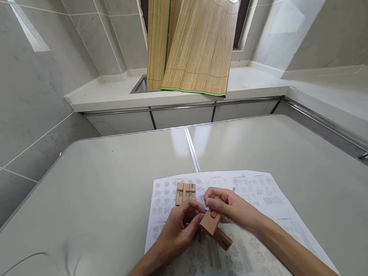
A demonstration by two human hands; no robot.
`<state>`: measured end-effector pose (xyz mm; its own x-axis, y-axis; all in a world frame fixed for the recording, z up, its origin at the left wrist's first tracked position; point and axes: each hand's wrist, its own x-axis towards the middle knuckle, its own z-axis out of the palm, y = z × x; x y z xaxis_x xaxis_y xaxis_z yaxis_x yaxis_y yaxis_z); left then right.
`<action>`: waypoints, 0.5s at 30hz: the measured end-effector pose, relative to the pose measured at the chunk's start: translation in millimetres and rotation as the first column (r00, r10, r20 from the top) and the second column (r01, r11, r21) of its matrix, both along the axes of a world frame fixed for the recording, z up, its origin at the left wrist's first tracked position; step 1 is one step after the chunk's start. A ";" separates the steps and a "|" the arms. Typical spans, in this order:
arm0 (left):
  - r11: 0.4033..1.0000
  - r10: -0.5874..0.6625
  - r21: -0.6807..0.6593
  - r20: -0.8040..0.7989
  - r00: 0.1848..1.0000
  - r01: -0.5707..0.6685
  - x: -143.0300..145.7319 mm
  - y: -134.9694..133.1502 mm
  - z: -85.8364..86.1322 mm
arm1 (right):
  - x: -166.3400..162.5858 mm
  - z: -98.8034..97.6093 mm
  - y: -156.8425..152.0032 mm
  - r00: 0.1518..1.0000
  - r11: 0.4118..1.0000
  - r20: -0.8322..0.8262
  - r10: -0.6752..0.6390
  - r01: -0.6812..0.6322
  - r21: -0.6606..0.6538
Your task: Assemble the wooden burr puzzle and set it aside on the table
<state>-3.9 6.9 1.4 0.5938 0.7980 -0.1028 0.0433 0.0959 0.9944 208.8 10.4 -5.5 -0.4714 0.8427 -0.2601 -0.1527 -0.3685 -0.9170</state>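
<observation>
Between my hands, just above the paper, is a wooden burr puzzle piece group (210, 223) of interlocked notched blocks. One darker block (223, 238) sticks out toward the lower right and bears a black mark on its end. My left hand (184, 227) grips the group from the left, fingers curled round it. My right hand (224, 203) pinches its upper right part with thumb and forefinger; the fingertips partly hide the joint. Beyond my left hand, several lighter notched wooden blocks (185, 192) lie together on the paper, one marked "3".
A large printed sheet (259, 200) with rows of small line diagrams lies on the white table (96, 196). A pale cable (37, 254) curves at the lower left. Behind the table, bamboo mats (199, 47) hang over a counter (110, 92) with a sink.
</observation>
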 end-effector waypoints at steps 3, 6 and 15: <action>0.999 0.006 0.035 -0.022 1.000 -0.005 0.0 -0.1 3.3 | 0.7 1.1 0.2 1.000 1.000 0.008 -0.022 0.022 0.015; 0.998 0.003 0.056 -0.018 1.000 -0.002 0.6 -0.4 7.7 | 1.6 2.8 0.2 0.999 0.999 0.010 -0.046 0.046 0.022; 0.997 0.010 0.075 -0.006 1.000 -0.010 -1.2 -0.1 2.6 | 2.0 5.8 1.3 0.998 0.997 0.000 -0.069 0.069 0.021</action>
